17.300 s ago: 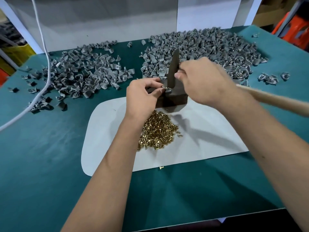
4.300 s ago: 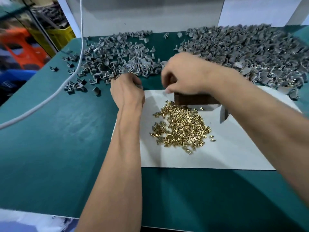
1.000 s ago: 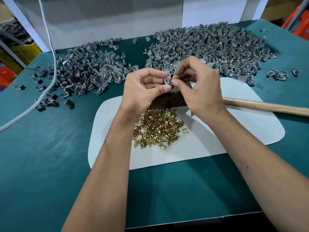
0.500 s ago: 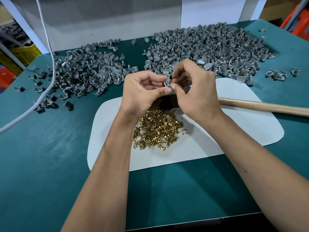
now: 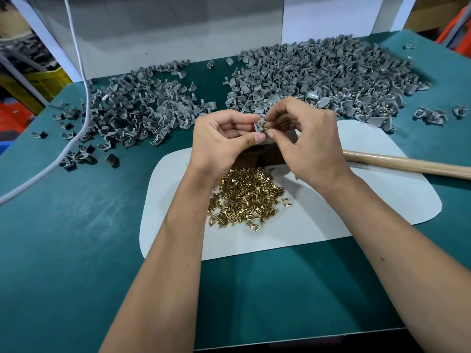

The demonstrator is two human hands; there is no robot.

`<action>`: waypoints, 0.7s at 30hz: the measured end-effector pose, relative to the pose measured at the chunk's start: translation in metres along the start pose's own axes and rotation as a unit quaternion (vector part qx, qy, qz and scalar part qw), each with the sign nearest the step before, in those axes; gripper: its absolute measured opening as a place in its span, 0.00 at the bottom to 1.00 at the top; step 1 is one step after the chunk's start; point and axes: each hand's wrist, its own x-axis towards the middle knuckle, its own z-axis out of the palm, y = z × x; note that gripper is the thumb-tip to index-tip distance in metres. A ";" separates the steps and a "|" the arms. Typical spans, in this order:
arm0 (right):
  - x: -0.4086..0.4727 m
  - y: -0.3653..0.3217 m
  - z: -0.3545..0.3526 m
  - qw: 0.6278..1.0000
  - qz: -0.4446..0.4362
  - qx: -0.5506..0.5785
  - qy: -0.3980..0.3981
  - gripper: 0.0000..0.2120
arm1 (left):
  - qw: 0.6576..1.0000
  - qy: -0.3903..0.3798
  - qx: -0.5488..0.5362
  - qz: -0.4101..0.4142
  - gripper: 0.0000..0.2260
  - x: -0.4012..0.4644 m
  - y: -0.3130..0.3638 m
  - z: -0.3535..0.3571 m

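My left hand (image 5: 221, 141) pinches a small grey plastic part (image 5: 259, 125) between thumb and fingers, held above the white mat (image 5: 331, 212). My right hand (image 5: 305, 138) pinches a small brass pin (image 5: 264, 128) at the part's side, touching it. Under my hands lies a pile of brass pins (image 5: 244, 197) on the mat. A dark block (image 5: 262, 156) stands on the mat behind the pins, mostly hidden by my hands.
Two heaps of grey plastic parts lie on the green table: one at the back left (image 5: 142, 108), a larger one at the back right (image 5: 331, 75). A wooden handle (image 5: 407, 165) lies across the mat's right side. A white cable (image 5: 76, 72) hangs at the left.
Both hands stay together above the block; over the last second my right fingers have shifted slightly, bringing the brass pin against the grey part. The handle lies where it was.
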 end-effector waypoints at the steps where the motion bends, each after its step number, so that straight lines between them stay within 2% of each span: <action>1: 0.000 0.001 0.000 1.000 -0.005 -0.003 -0.002 0.10 | 1.000 -0.003 -0.004 -0.002 0.15 0.000 0.000 -0.001; 9: 0.002 0.003 -0.001 0.996 -0.053 -0.066 0.022 0.05 | 0.999 -0.025 -0.039 -0.027 0.12 0.001 0.001 -0.004; 14: 0.003 0.001 0.001 0.997 -0.017 -0.071 0.036 0.04 | 0.999 0.011 0.024 0.021 0.20 -0.002 0.004 0.009; 17: 0.003 0.001 0.001 0.997 0.008 -0.071 0.037 0.04 | 0.998 0.041 0.037 0.038 0.16 -0.001 0.004 0.015; 21: 0.003 -0.001 0.003 0.996 0.017 -0.067 0.049 0.04 | 0.998 0.054 0.027 0.022 0.11 -0.003 0.004 0.021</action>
